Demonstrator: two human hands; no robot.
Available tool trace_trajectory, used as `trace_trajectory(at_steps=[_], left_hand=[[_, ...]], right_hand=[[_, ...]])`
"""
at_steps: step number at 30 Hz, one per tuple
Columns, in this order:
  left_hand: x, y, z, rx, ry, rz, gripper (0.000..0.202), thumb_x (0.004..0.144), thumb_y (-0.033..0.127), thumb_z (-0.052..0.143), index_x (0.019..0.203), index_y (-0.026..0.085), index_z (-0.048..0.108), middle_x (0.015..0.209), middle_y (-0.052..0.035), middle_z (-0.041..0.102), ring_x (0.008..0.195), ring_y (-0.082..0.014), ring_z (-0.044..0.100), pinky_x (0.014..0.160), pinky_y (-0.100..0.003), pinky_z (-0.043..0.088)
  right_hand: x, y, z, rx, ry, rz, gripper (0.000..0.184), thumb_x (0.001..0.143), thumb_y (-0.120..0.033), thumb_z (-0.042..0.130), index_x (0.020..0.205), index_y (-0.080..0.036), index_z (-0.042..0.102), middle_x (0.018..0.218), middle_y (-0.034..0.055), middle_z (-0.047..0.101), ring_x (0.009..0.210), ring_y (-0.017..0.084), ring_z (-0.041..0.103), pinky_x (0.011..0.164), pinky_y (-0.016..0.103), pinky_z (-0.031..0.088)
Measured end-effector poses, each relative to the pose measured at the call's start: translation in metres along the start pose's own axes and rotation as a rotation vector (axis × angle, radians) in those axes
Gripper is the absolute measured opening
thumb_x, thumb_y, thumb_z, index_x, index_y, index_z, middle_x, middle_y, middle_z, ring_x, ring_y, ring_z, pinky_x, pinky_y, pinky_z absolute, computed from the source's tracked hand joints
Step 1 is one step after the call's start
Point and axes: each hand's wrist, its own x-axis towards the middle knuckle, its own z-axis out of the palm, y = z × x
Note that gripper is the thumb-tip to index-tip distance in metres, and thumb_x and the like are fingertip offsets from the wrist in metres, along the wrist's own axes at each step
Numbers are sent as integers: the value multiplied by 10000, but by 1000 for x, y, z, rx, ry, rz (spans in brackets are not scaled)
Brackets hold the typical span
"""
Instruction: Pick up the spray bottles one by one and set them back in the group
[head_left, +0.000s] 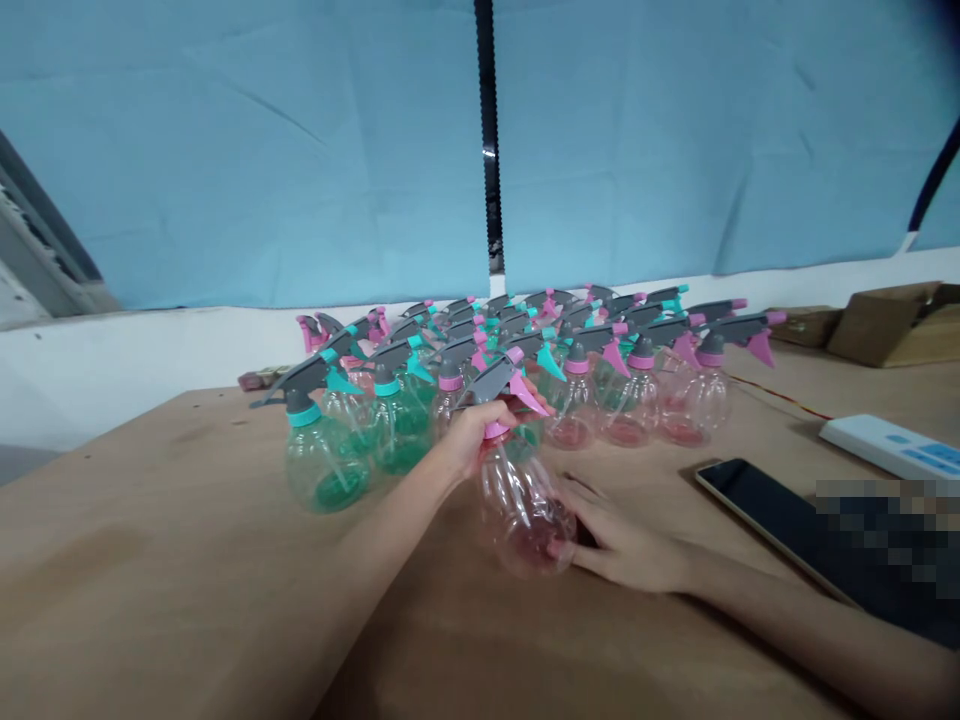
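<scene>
A clear pink-tinted spray bottle (521, 510) with a grey head and pink trigger leans toward me on the wooden table (187, 600). My left hand (472, 440) is wrapped round its neck just under the spray head. My right hand (622, 540) cups the bottle's base from the right, fingers curled against it. Behind it stands a dense group of several similar spray bottles (525, 370), green-tinted with teal collars on the left, pink-tinted on the right.
A dark phone or tablet (757, 505) lies right of my right hand. A white power strip (892, 448) and a thin red wire sit further right. Cardboard boxes (892, 322) stand at the far right. A blue cloth (300, 150) hangs behind.
</scene>
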Motion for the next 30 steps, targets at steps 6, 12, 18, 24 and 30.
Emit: trace_trajectory(at_steps=[6, 12, 18, 24, 30], left_hand=[[0, 0, 1, -6, -20, 17, 206, 505, 123, 478, 671, 152, 596, 725, -42, 655, 892, -245, 618, 872, -391, 434], [1, 1, 0, -2, -40, 10, 343, 515, 108, 491, 821, 163, 636, 829, -30, 674, 959, -246, 607, 967, -415, 365], [0, 1, 2, -25, -20, 1, 373, 495, 91, 490, 827, 153, 648, 847, -36, 682, 948, -259, 608, 1012, -455, 313], [0, 0, 1, -27, -19, 26, 378, 520, 102, 490, 864, 168, 632, 833, -23, 665, 932, -233, 619, 979, -444, 346], [-2, 2, 5, 45, 41, 0, 209, 500, 136, 483, 669, 144, 607, 716, -46, 647, 874, -254, 625, 864, -399, 440]], right_hand=[[-1, 4, 3, 4, 3, 26, 499, 873, -407, 472, 1330, -258, 339, 1304, 79, 468, 1245, 258, 355, 1055, 496, 211], [-1, 3, 2, 21, 9, 23, 505, 872, -400, 474, 1336, -268, 325, 1318, 76, 455, 1250, 260, 349, 1052, 504, 218], [0, 2, 2, -1, -2, 17, 507, 871, -382, 483, 1336, -266, 318, 1281, 82, 477, 1235, 257, 364, 1047, 502, 230], [-1, 4, 3, -9, -4, 18, 489, 874, -387, 473, 1326, -262, 334, 1254, 80, 497, 1233, 256, 367, 1049, 500, 233], [-1, 4, 3, -8, 10, 28, 496, 874, -408, 470, 1328, -262, 334, 1265, 81, 494, 1235, 257, 367, 1053, 501, 225]])
